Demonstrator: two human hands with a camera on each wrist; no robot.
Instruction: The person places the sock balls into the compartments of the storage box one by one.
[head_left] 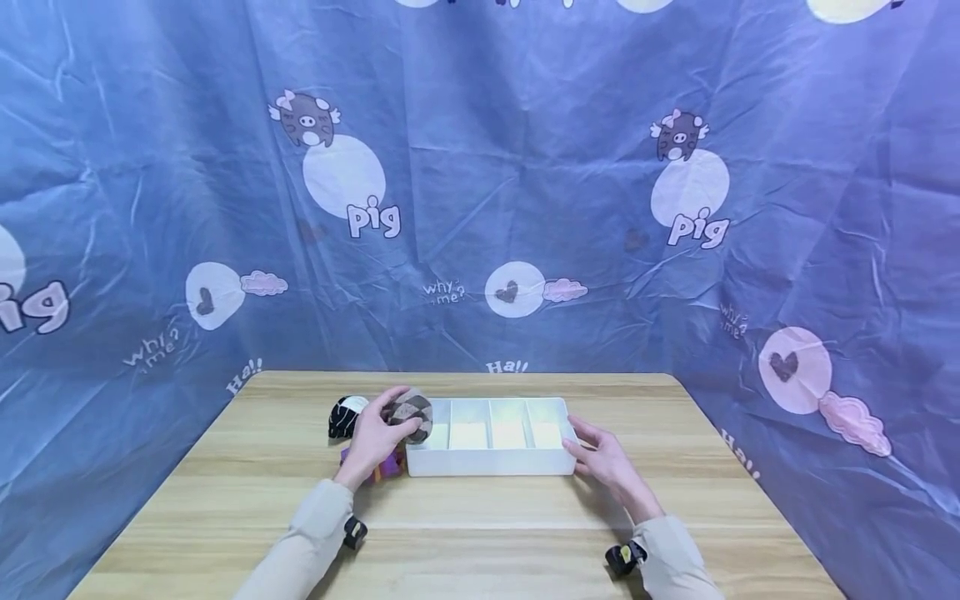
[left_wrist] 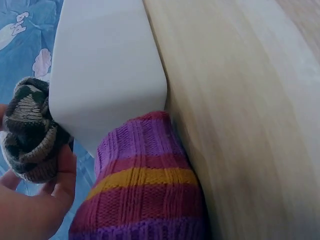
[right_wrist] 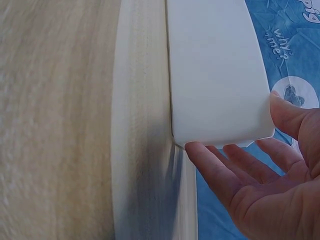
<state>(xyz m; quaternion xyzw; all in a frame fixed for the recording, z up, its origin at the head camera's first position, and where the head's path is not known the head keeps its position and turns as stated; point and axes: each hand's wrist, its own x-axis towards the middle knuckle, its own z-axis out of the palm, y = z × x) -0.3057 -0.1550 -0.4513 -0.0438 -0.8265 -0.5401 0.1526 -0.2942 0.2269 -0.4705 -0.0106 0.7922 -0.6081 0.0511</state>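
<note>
My left hand [head_left: 372, 435] holds a rolled-up pair of knit socks [left_wrist: 31, 131], patterned in dark green and grey-beige, between thumb and fingers. In the head view these socks overlap the left end of a white divided box [head_left: 491, 462]. Below them, against the box's left end, lies a rolled sock bundle striped purple, maroon and mustard [left_wrist: 145, 180]. A black-and-white bundle [head_left: 343, 418] sits behind the left hand, partly covered by it. My right hand [head_left: 609, 462] grips the box's right end, its thumb and fingers spread across the end wall [right_wrist: 220, 100].
Pale wooden table [head_left: 480, 550] under everything. A blue printed curtain [head_left: 465, 183] hangs behind the table and along both sides. Upright dividers split the box into several compartments in a row. Dark cameras are strapped to both wrists.
</note>
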